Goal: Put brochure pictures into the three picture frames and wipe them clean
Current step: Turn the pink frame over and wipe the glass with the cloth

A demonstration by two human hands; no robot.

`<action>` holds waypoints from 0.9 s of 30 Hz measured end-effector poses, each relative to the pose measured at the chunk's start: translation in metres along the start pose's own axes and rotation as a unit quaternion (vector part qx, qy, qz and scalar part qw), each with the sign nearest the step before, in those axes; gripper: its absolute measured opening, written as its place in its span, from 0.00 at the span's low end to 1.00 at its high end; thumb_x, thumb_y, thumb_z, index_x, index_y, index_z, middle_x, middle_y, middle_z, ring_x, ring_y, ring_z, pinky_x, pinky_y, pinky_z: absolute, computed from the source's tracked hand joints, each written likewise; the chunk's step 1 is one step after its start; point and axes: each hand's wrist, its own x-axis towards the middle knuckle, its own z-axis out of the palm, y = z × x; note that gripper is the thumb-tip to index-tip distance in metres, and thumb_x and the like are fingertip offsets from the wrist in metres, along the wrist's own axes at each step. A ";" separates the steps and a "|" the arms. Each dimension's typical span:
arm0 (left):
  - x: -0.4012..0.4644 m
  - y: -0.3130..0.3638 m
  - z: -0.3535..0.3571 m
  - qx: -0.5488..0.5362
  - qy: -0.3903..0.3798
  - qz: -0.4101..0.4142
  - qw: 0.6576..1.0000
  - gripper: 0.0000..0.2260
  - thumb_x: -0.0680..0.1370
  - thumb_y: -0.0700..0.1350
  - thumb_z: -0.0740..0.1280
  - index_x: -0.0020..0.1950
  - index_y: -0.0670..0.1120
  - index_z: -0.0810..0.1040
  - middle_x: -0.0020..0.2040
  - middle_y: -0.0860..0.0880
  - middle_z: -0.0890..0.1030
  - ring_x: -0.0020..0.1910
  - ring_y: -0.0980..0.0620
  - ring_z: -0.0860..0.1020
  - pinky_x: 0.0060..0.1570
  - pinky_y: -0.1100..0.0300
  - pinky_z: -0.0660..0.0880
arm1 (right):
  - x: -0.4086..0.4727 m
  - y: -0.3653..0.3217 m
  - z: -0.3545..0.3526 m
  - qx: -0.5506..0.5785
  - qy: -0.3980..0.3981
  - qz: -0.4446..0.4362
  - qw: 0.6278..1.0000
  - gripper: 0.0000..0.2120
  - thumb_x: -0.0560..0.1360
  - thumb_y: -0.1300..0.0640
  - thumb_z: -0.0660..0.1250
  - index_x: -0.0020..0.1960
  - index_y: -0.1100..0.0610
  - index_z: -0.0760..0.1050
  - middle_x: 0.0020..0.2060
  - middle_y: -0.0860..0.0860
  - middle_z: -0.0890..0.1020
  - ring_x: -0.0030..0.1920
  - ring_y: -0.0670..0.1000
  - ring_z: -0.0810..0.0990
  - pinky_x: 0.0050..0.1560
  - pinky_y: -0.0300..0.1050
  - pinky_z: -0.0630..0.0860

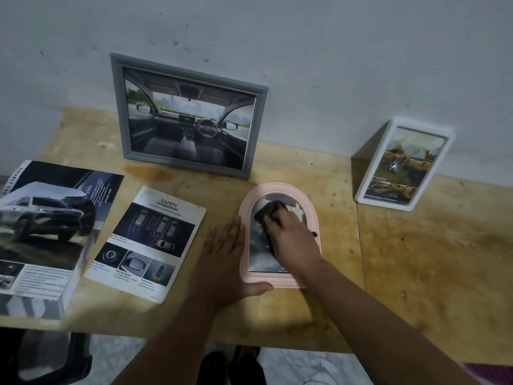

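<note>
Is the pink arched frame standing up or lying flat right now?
Lying flat. The pink arched frame rests face up on the wooden table; the left hand presses its edge, and the right hand holds a dark cloth on it.

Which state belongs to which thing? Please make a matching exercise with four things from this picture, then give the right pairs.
Things:
1. grey frame
2. pink arched frame
3. white frame
4. safety brochure page

States:
A. lies flat while the right hand wipes its glass with a dark cloth
B. lies flat, touched by no hand
C. stands at the right, holding a picture of yellow vehicles
D. stands by the wall, showing a car interior

Pairs: 1-D, 2-A, 3-C, 4-B
</note>
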 end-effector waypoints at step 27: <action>0.001 0.000 0.000 -0.001 -0.003 -0.006 1.000 0.62 0.66 0.84 0.58 0.84 0.39 0.54 0.85 0.41 0.52 0.84 0.43 0.53 0.81 0.39 0.50 | -0.006 0.035 -0.044 0.205 0.093 0.022 0.974 0.17 0.82 0.54 0.63 0.70 0.53 0.78 0.64 0.52 0.78 0.60 0.53 0.78 0.58 0.50 0.78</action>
